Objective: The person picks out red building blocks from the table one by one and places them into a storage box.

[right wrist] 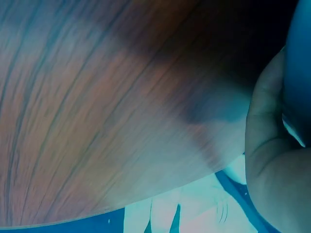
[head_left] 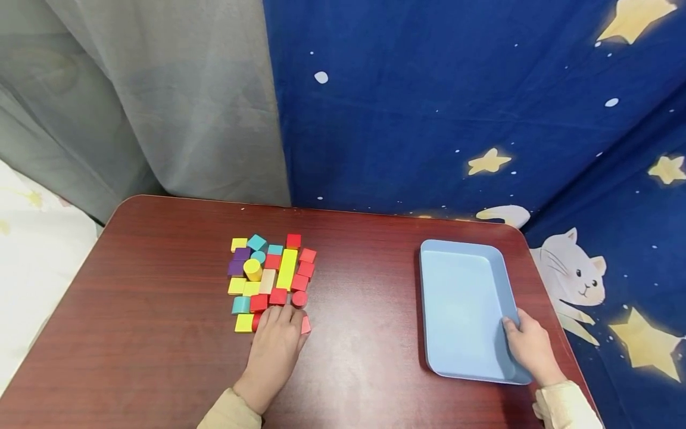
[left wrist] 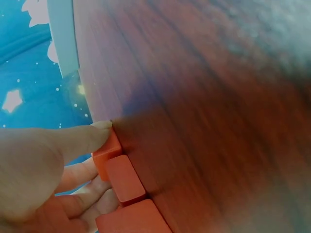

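Observation:
My left hand [head_left: 276,339] is at the near edge of a group of colored wooden blocks. Its thumb touches a red block [left wrist: 107,151] in the left wrist view, with the fingers curled on the block's other side. Two more red blocks [left wrist: 126,178] lie beside those fingers. From the head view, the fingers hide part of the near row, where a red block [head_left: 306,325] shows at the thumb side. At the right, my right hand [head_left: 532,345] grips the right rim of a light blue tray [head_left: 463,310], thumb over the edge. The right wrist view shows little of the tray.
Within the group stand a yellow cylinder [head_left: 253,269], a long yellow block [head_left: 287,269], purple blocks [head_left: 236,268] and teal blocks [head_left: 241,305]. All rest on a dark red wooden table [head_left: 364,298]. Grey and blue curtains [head_left: 386,119] hang behind its far edge.

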`<state>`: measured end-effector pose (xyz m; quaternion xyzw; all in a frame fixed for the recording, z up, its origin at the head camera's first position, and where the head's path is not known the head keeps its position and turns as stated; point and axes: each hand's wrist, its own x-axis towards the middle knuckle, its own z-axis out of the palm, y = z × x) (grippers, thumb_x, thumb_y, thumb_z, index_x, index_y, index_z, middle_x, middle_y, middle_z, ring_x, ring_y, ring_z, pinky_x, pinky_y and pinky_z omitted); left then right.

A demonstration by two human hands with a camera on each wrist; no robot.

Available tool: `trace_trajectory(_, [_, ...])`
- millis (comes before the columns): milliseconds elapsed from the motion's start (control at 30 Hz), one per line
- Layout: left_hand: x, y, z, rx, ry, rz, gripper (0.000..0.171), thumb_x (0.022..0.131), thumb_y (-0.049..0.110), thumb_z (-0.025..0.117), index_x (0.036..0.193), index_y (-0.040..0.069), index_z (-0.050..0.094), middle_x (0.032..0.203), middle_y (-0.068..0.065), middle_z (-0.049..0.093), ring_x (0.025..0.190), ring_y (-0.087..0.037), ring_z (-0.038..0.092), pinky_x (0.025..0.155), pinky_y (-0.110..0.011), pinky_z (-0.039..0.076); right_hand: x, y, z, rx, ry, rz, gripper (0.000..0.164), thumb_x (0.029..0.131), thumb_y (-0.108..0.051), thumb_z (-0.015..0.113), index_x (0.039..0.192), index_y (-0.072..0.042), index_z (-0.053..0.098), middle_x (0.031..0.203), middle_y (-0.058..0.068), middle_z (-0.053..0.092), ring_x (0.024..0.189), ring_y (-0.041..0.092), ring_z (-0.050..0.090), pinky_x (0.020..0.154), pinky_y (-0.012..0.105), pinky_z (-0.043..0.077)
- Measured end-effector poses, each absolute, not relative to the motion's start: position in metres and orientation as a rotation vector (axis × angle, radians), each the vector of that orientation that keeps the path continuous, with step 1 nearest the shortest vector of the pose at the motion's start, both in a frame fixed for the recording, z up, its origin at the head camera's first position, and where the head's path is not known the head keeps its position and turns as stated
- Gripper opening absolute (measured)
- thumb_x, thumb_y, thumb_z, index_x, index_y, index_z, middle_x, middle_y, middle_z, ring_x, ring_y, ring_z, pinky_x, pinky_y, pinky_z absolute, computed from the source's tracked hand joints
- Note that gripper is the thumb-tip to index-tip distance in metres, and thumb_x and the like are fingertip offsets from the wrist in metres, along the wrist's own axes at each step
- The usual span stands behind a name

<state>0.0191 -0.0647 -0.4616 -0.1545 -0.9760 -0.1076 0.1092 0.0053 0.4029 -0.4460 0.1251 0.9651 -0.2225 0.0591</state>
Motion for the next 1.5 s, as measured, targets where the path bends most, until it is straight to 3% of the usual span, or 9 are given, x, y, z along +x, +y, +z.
trace_trajectory(167, [0.021, -0.063, -0.459, -0.467, -2.878, -0.362, 0.042, 0.068, 0.026, 0.085, 0.099, 0.004, 0.068, 0.096, -0.008, 0.058, 0.095, -0.027, 0.050, 0.095, -0.042, 0.038, 0.007, 0.395, -0.445, 0.398, 2.867, -0.704, 0.046, 0.100, -0.023, 0.040, 0.130, 0.011, 0.045, 0.114, 0.033, 0.058, 0.099, 0.046, 0.059, 0.081, 0.052, 0.045])
trace_trajectory(367, [0.023, -0.056, -0.452, -0.499, -2.884, -0.415, 0.043, 0.067, 0.024, 0.086, 0.101, 0.006, 0.068, 0.095, -0.006, 0.058, 0.098, -0.026, 0.051, 0.098, -0.043, 0.038, 0.008, 0.384, -0.443, 0.456, 2.829, -0.740, 0.047, 0.099, -0.028, 0.045, 0.122, 0.012, 0.055, 0.110, 0.030, 0.061, 0.092, 0.036, 0.061, 0.074, 0.044, 0.047])
trace_trajectory(667, [0.024, -0.044, -0.438, -0.587, -2.890, -0.454, 0.040, 0.070, 0.024, 0.084, 0.102, 0.008, 0.068, 0.094, -0.003, 0.056, 0.093, -0.021, 0.051, 0.088, -0.035, 0.042, 0.007, 0.371, -0.445, 0.507, 2.762, -0.770, 0.068, 0.098, -0.047, 0.040, 0.133, 0.011, 0.046, 0.124, 0.033, 0.054, 0.107, 0.045, 0.058, 0.083, 0.051, 0.047])
trace_trajectory(833, [0.024, -0.038, -0.435, -0.620, -2.919, -0.476, 0.038, 0.073, 0.026, 0.082, 0.104, 0.009, 0.067, 0.096, -0.001, 0.055, 0.094, -0.018, 0.052, 0.088, -0.035, 0.043, 0.009, 0.362, -0.446, 0.491, 2.823, -0.758, 0.060, 0.100, -0.043, 0.037, 0.125, 0.009, 0.053, 0.117, 0.032, 0.058, 0.102, 0.044, 0.059, 0.082, 0.051, 0.045])
trace_trajectory(933, [0.024, -0.035, -0.434, -0.625, -2.937, -0.495, 0.039, 0.073, 0.027, 0.081, 0.105, 0.009, 0.068, 0.096, 0.000, 0.055, 0.094, -0.017, 0.052, 0.091, -0.037, 0.044, 0.009, 0.356, -0.447, 0.463, 2.895, -0.724, 0.048, 0.101, -0.037, 0.037, 0.108, 0.004, 0.060, 0.099, 0.026, 0.063, 0.088, 0.038, 0.060, 0.075, 0.048, 0.045])
trace_trajectory(1067, [0.022, -0.030, -0.434, -0.615, -2.949, -0.508, 0.041, 0.074, 0.029, 0.081, 0.106, 0.009, 0.068, 0.095, -0.001, 0.056, 0.093, -0.018, 0.052, 0.091, -0.036, 0.045, 0.006, 0.351, -0.450, 0.428, 2.963, -0.658, 0.039, 0.101, -0.033, 0.036, 0.090, -0.002, 0.057, 0.080, 0.018, 0.060, 0.078, 0.032, 0.057, 0.068, 0.045, 0.043])
trace_trajectory(1333, [0.017, -0.014, -0.432, -0.617, -2.883, -0.557, 0.036, 0.075, 0.028, 0.079, 0.104, 0.010, 0.069, 0.096, 0.000, 0.058, 0.091, -0.018, 0.055, 0.082, -0.033, 0.046, 0.005, 0.342, -0.458, 0.438, 2.984, -0.543, 0.036, 0.101, -0.033, 0.034, 0.092, -0.001, 0.049, 0.083, 0.028, 0.058, 0.077, 0.047, 0.060, 0.055, 0.051, 0.041])
trace_trajectory(1500, [0.019, -0.002, -0.431, -0.627, -2.851, -0.608, 0.037, 0.076, 0.027, 0.079, 0.106, 0.009, 0.070, 0.098, 0.000, 0.061, 0.093, -0.016, 0.058, 0.075, -0.030, 0.050, 0.004, 0.340, -0.462, 0.475, 2.980, -0.523, 0.034, 0.100, -0.032, 0.036, 0.095, -0.001, 0.048, 0.085, 0.030, 0.059, 0.076, 0.050, 0.060, 0.052, 0.051, 0.039])
